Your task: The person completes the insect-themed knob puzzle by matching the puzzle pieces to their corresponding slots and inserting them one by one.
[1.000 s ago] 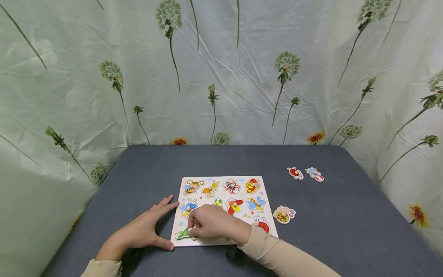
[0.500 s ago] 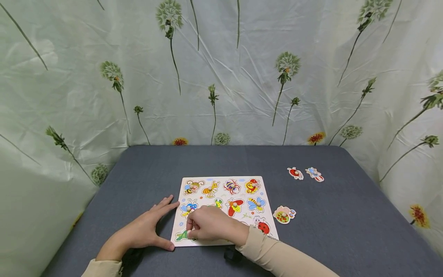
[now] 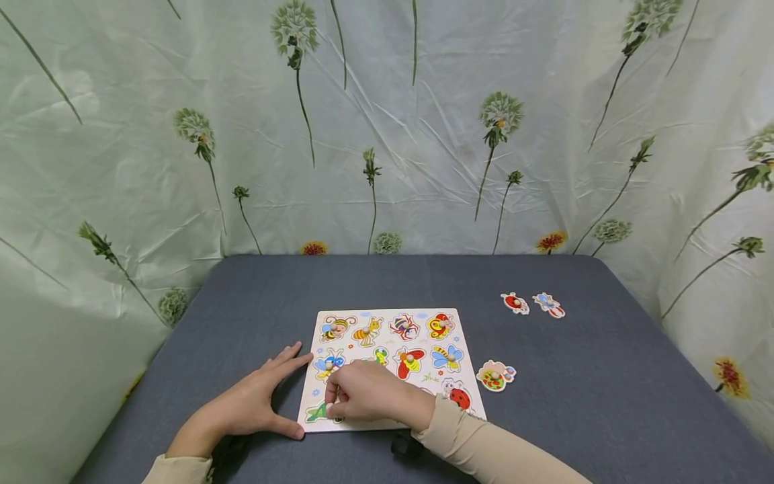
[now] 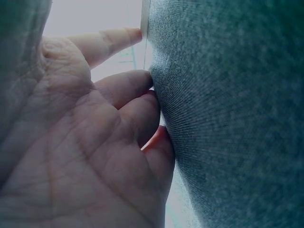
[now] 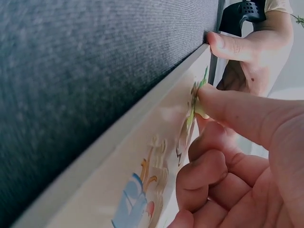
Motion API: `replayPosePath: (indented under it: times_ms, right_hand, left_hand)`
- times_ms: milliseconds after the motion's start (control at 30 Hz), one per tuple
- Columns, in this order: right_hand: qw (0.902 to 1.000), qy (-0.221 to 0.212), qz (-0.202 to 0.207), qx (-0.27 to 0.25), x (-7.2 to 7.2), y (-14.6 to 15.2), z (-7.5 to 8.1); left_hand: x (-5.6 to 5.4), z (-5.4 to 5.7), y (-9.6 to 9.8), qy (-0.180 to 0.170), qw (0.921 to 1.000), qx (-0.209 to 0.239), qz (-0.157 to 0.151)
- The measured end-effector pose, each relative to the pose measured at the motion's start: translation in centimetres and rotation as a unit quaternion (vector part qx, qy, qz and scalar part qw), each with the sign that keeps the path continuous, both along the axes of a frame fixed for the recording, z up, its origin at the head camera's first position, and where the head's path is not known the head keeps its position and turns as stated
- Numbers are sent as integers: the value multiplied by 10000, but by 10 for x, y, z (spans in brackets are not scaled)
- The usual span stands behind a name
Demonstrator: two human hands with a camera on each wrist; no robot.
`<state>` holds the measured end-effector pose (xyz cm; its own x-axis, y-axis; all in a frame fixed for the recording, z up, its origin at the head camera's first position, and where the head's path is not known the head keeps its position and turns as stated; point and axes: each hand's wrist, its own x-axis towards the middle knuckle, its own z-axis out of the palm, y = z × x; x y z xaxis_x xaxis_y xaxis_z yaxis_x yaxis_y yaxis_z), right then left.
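A white wooden peg puzzle board [image 3: 357, 316] with brightly coloured insect pieces lies on the table. My right hand [image 3: 375, 393] reaches over its near left part. Thumb and forefinger pinch the green insect puzzle piece [image 3: 316, 413] at the board's near left corner, and most of its knob is hidden by the fingertips. In the right wrist view the green piece [image 5: 202, 88] sits at the board's surface under the thumb. My left hand [image 3: 244, 396] lies spread on the table, forefinger and thumb touching the board's left edge and near corner.
A round pink-edged piece [image 3: 495, 376] lies just right of the board. Farther back right are a red ladybird piece [image 3: 514, 303] and a blue-winged piece [image 3: 548, 305]. A floral curtain [image 3: 423, 134] hangs behind the dark grey table [image 3: 605, 376].
The green piece has shifted slightly left and now lies flatter on the board, with the right hand moving a little left along with it. The left hand stays where it was.
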<state>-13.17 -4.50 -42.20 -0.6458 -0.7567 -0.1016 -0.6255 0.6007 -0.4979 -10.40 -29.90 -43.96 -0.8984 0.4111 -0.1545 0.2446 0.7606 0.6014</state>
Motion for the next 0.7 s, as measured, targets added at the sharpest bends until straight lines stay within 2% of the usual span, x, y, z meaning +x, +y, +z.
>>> replayPosePath:
  times_ms: [467,700]
  right_hand:
    - [9992,-378,132,-58,-4,2,4]
    - [9986,-516,4,-65,-7,7,5]
  left_hand:
    - [4,1,0,-11,10000,19,-2]
    - [0,2,1,-33,10000,60,-12]
